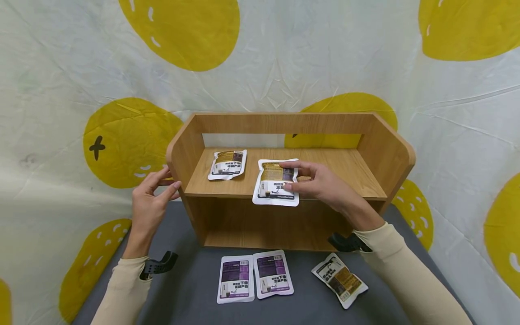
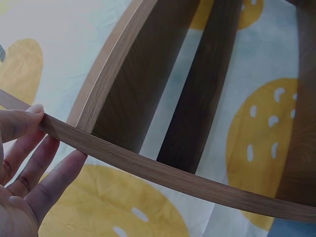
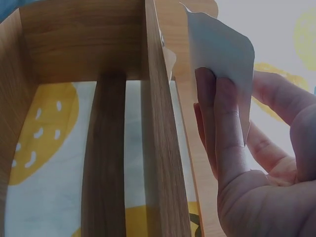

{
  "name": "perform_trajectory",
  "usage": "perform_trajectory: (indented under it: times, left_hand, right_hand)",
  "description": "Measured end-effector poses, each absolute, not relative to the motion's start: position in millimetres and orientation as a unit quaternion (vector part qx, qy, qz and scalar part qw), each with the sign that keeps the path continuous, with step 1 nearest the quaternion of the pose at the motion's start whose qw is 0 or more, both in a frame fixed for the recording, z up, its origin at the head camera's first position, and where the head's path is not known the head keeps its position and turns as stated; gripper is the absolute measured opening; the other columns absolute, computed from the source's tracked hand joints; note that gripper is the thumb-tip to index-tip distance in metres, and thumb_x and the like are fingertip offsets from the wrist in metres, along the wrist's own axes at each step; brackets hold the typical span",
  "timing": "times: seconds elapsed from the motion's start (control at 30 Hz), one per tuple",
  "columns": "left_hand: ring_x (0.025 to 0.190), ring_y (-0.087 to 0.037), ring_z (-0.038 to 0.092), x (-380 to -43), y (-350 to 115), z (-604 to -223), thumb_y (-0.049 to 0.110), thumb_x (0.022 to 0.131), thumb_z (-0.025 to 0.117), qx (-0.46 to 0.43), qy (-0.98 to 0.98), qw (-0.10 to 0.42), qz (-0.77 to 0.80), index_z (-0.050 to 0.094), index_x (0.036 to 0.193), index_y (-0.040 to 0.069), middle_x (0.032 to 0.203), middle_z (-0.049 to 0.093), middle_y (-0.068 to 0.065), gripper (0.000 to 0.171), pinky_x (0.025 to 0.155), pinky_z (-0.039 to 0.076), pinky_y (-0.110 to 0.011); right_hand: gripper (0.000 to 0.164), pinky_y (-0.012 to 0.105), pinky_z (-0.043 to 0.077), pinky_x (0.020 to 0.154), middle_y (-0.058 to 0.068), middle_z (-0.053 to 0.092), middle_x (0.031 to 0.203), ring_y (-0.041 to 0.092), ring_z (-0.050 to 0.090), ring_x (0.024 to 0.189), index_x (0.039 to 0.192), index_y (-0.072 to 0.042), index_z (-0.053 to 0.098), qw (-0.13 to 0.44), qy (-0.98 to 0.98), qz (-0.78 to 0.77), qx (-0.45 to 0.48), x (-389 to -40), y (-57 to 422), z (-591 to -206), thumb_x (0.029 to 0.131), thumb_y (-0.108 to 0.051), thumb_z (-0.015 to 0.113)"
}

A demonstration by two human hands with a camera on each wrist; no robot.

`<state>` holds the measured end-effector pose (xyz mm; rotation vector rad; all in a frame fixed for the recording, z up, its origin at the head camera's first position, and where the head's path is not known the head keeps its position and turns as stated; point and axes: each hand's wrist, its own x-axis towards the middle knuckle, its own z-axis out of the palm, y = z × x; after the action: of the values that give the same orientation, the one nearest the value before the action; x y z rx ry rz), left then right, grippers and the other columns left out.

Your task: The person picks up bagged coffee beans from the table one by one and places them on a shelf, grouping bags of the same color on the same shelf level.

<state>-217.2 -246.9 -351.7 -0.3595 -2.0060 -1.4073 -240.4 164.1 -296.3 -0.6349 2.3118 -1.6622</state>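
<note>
My right hand (image 1: 321, 184) pinches a white pouch with a gold-brown label (image 1: 273, 192) by its right side, in front of the upper board of a wooden shelf (image 1: 284, 123). In the right wrist view the plain back of that pouch (image 3: 219, 47) shows, fingers against it. A similar gold-brown pouch (image 1: 228, 164) lies at the left on the upper board. At the shelf's left side panel, my left hand (image 1: 151, 205) grips the edge; the left wrist view has the thumb (image 2: 22, 121) on one face and fingertips against the other.
On the grey table (image 1: 183, 293) before the shelf, two purple-labelled pouches (image 1: 235, 275) lie side by side. Another gold-brown pouch (image 1: 340, 280) lies slanted to their right, near the right sleeve. Behind the shelf hangs a white sheet (image 1: 284, 54) with yellow shapes.
</note>
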Motion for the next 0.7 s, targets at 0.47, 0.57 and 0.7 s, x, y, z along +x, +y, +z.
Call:
perform_trajectory:
  times: [0.47, 0.57, 0.7]
  left_hand:
    - [0.098, -0.011, 0.068, -217.1, -246.6, -353.1, 0.0, 0.089, 0.076, -0.135, -0.766, 0.325, -0.538, 0.066, 0.137, 0.021, 0.114, 0.065, -0.007, 0.053, 0.068, 0.063, -0.026]
    - [0.098, -0.011, 0.068, -217.0, -246.7, -353.1, 0.0, 0.089, 0.076, -0.135, -0.765, 0.326, -0.538, 0.066, 0.137, 0.021, 0.115, 0.065, -0.007, 0.054, 0.068, 0.063, -0.025]
    - [0.098, -0.011, 0.068, -216.7, -246.5, -353.1, 0.0, 0.089, 0.076, -0.133, -0.767, 0.326, -0.537, 0.065, 0.137, 0.022, 0.115, 0.065, -0.007, 0.054, 0.068, 0.063, -0.024]
  right_hand:
    - [0.06, 0.026, 0.06, 0.079, 0.019, 0.059, 0.131, 0.028, 0.065, 0.098, 0.146, -0.02, 0.057, 0.099, 0.813, -0.524, -0.234, -264.1, 165.9, -285.7, 0.09, -0.015, 0.079]
    - [0.062, 0.025, 0.058, 0.082, 0.017, 0.059, 0.131, 0.029, 0.064, 0.101, 0.147, -0.023, 0.056, 0.1, 0.821, -0.51, -0.237, -269.1, 166.3, -283.5, 0.09, -0.019, 0.08]
    - [0.063, 0.029, 0.054, 0.089, 0.014, 0.056, 0.135, 0.031, 0.061, 0.108, 0.148, -0.026, 0.055, 0.108, 0.827, -0.502, -0.23, -273.8, 166.1, -281.3, 0.09, -0.023, 0.08]
